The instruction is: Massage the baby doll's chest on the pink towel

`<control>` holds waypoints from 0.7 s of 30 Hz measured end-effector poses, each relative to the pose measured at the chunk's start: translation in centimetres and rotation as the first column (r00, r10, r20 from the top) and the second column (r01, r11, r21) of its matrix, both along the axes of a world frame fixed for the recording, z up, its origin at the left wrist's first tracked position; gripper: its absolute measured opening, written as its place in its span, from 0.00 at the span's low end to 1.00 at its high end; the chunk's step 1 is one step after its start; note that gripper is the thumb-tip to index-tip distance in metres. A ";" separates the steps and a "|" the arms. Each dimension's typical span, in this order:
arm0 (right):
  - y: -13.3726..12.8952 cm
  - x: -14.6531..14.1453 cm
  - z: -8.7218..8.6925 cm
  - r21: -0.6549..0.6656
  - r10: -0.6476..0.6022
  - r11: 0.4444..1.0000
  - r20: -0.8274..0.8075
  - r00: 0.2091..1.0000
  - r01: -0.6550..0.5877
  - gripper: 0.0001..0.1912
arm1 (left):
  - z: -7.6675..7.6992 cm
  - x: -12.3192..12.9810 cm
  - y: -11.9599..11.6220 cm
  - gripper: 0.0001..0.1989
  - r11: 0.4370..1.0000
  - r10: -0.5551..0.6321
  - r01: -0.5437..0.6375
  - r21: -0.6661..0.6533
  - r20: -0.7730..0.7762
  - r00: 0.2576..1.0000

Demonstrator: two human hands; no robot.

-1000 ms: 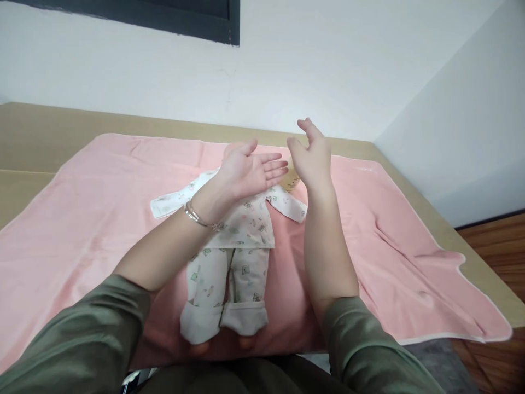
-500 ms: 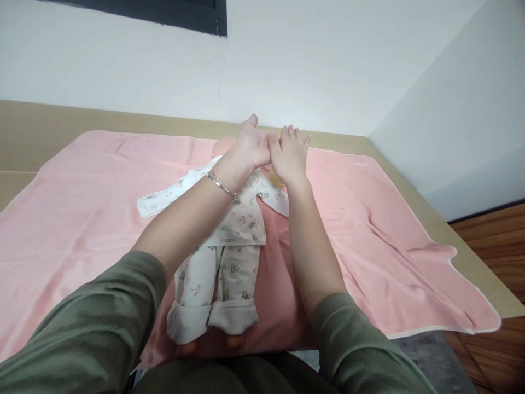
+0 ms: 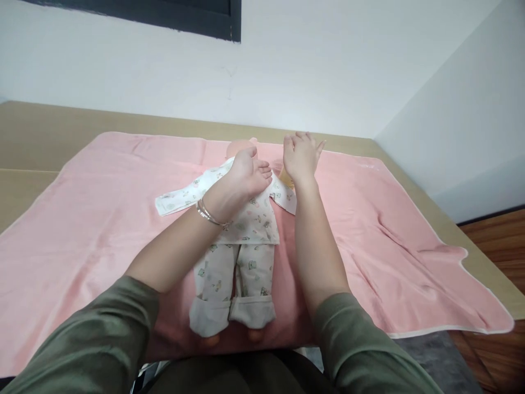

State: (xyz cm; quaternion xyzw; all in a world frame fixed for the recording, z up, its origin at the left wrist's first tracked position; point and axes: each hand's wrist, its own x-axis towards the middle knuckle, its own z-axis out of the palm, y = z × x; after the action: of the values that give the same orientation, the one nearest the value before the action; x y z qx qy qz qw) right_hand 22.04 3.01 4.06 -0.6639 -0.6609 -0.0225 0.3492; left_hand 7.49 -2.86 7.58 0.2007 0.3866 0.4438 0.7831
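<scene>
A baby doll (image 3: 251, 224) lies on its back in a white printed top and matching trousers with turned-up cuffs. Most of its face and part of its chest are hidden behind my left hand (image 3: 253, 172), which hovers over the upper body, palm turned up and fingers stretched out. My right hand (image 3: 302, 157) is raised beside the doll's head and shoulder, its back toward me, fingers apart and holding nothing. Just below it, a small yellow-orange item (image 3: 286, 178) shows by the doll's sleeve; I cannot make out what it is. The two hands are apart.
A pink blanket (image 3: 361, 230) with slight wrinkles covers much of the wooden table (image 3: 49, 128). Behind stands a white wall (image 3: 307, 65) with a dark frame (image 3: 180, 16) at upper left. Wood-grain panels (image 3: 498, 241) are at the right.
My hands were touching at the fingers and have separated. The left came lower over the doll's chest, the right moved a little rightward. The view shifted slightly, showing more of the doll's head.
</scene>
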 end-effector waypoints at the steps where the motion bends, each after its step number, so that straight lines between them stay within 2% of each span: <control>1: 0.0 -0.1 0.0 0.006 -0.008 1.000 0.006 1.000 0.008 0.31 | 0.1 -0.6 -0.6 0.38 0.999 0.027 -0.028 -0.037 -0.018 0.999; 4: 0.0 0.0 0.0 0.019 -0.021 1.000 0.014 1.000 0.020 0.30 | 0.6 -2.5 -2.0 0.39 0.994 0.047 -0.046 -0.094 0.001 0.999; 9: -0.1 0.1 0.3 0.007 -0.021 1.000 -0.009 1.000 0.021 0.29 | 1.9 -4.7 -3.5 0.40 0.997 0.065 -0.062 -0.052 0.055 0.996; 13: -0.3 -0.1 0.4 -0.019 -0.031 0.999 -0.025 0.999 0.030 0.29 | 2.9 -5.4 -4.6 0.40 0.996 0.094 -0.094 -0.006 0.041 0.995; 16: -0.5 -0.1 0.3 -0.020 -0.024 1.000 -0.045 0.999 0.024 0.30 | 3.3 -5.6 -5.4 0.40 0.997 0.072 -0.072 0.002 0.036 0.997; 19: -0.7 0.0 0.3 -0.033 -0.022 0.999 -0.051 0.998 0.021 0.31 | 3.2 -5.7 -6.1 0.39 0.999 0.034 -0.034 0.017 0.027 0.999; 21: -1.1 -0.1 0.7 -0.053 -0.027 0.998 -0.045 0.999 0.025 0.30 | 2.9 -5.5 -6.3 0.37 0.997 0.050 -0.050 0.061 -0.001 0.999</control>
State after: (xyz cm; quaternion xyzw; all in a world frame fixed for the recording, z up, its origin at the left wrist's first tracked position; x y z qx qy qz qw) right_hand 21.93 1.88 4.80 -0.6817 -0.6446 0.0054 0.3461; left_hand 1.96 -9.19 10.44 0.2152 0.3788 0.4748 0.7647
